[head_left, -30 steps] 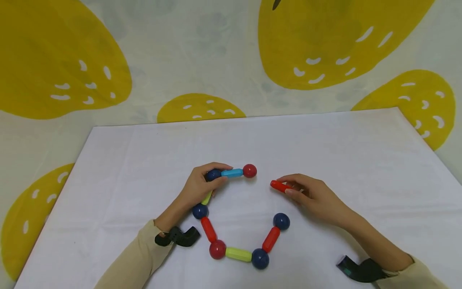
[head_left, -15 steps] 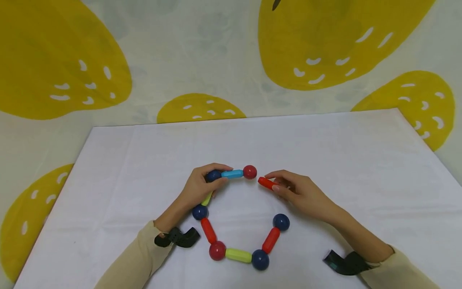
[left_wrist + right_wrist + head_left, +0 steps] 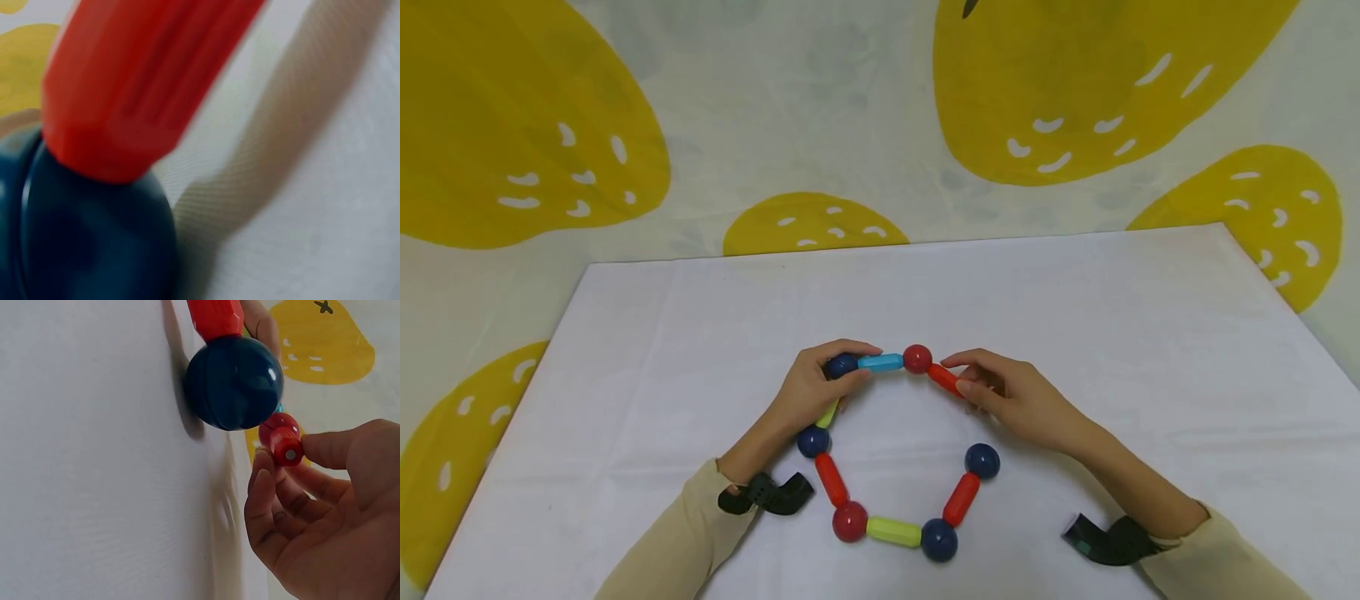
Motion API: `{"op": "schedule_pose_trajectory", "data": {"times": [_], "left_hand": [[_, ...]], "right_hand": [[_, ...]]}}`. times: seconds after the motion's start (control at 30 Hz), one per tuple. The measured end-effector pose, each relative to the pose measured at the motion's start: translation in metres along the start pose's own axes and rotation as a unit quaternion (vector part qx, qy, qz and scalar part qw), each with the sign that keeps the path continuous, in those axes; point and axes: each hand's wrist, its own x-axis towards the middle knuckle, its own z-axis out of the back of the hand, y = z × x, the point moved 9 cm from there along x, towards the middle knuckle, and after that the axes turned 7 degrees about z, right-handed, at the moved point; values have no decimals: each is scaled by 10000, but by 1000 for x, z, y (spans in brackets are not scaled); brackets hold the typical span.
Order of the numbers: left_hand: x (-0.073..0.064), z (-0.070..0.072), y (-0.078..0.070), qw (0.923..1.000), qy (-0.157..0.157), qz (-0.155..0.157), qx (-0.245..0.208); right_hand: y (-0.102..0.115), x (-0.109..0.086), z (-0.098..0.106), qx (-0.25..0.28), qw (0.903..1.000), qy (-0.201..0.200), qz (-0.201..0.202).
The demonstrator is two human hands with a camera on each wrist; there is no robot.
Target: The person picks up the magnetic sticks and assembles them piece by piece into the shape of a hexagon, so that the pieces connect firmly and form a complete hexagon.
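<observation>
My left hand grips a dark blue ball between thumb and fingers at the upper left of a chain of magnetic rods and balls. From that ball a light blue rod leads right to a red ball. My right hand pinches a red magnetic rod, its left end against the red ball. In the right wrist view the rod's free end shows a metal tip. A lime rod, partly behind the left hand, runs down to another dark blue ball.
The chain continues through a red rod, red ball, lime rod, blue ball and red rod. It ends at a blue ball below my right hand. A white cloth covers the table.
My right hand has moved left with the red rod, whose end has come up against the red ball. The left hand and the rest of the chain have stayed nearly in place.
</observation>
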Motion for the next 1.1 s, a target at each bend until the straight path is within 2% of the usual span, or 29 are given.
{"op": "schedule_pose_trajectory", "data": {"times": [0.17,0.3,0.43,0.6,0.77,0.93,1.1], "left_hand": [[0,-1,0,10000,72,-2,25],[-1,-2,0,9999,116,-46,59],[-1,-2,0,9999,123,-63,77],[-1,-5,-1,9995,166,-134,224],[-1,-9,-4,9981,358,-203,468],[-1,-14,-4,9963,569,-71,640],[5,-15,15,9948,690,58,744]], "right_hand": [[3,-1,-2,-123,9996,249,66],[4,-3,-6,29,9988,454,153],[3,-5,-8,143,9984,545,86],[4,-7,-8,15,9975,695,101],[7,-9,-9,-39,9953,950,192],[10,-12,-10,15,9931,1165,108],[9,-13,-11,66,9917,1283,-22]]}}
